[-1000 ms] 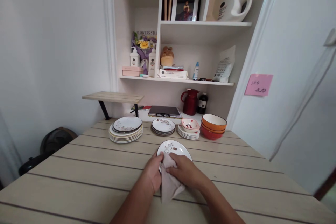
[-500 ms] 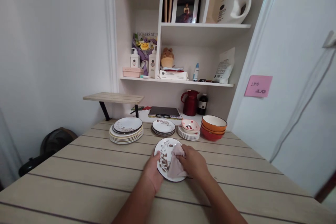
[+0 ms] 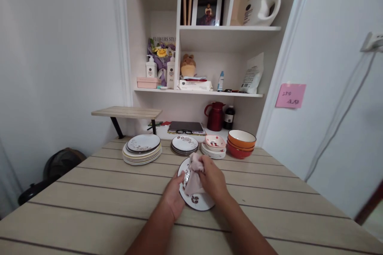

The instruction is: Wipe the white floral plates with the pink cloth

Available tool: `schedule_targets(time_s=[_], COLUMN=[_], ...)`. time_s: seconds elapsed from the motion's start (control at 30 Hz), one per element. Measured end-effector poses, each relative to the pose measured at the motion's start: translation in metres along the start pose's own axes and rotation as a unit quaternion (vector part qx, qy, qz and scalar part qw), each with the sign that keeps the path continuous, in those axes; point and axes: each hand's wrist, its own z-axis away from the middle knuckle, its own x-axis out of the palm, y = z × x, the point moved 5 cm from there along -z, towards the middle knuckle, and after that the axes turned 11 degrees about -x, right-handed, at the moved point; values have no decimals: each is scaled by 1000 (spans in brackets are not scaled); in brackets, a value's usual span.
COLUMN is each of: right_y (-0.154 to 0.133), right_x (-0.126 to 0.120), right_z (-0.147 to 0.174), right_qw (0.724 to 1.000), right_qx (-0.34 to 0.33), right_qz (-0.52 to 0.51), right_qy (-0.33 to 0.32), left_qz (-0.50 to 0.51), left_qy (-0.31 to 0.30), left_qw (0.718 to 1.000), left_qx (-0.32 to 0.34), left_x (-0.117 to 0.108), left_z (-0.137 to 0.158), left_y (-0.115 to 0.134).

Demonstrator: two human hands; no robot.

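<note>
Pale pink cloth (image 3: 194,184) bunches in our right hand (image 3: 213,178), fingers curled in, over the flowered plate (image 3: 200,202); our left hand (image 3: 174,198), half-curled, grips its left rim. Planked table (image 3: 263,207) stretches to both sides, with stacked plates (image 3: 142,152) and bowls (image 3: 241,145) along the far edge.

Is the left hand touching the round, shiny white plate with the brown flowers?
Touching. The head view shows it: the left hand grips the left edge of the round, shiny white plate with brown flowers, thumb lapping over its rim.
</note>
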Motion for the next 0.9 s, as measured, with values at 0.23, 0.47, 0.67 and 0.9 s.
schedule_targets(time_s=[0.23, 0.47, 0.67, 0.9], right_y=[9, -20, -7, 6], right_x=[-4, 12, -2, -12], right_z=[9, 11, 6, 9], right_qw=[996, 992, 999, 998], right_qx=[32, -83, -29, 5], right_qz=[56, -32, 15, 62], right_qy=[-56, -85, 11, -7], left_qz=[32, 13, -15, 41], left_qy=[-9, -5, -26, -41], left_qw=[999, 1000, 1000, 998], left_qx=[20, 15, 3, 6], left_x=[-3, 0, 7, 0], left_z=[-2, -1, 4, -2], left_y=[9, 10, 2, 11])
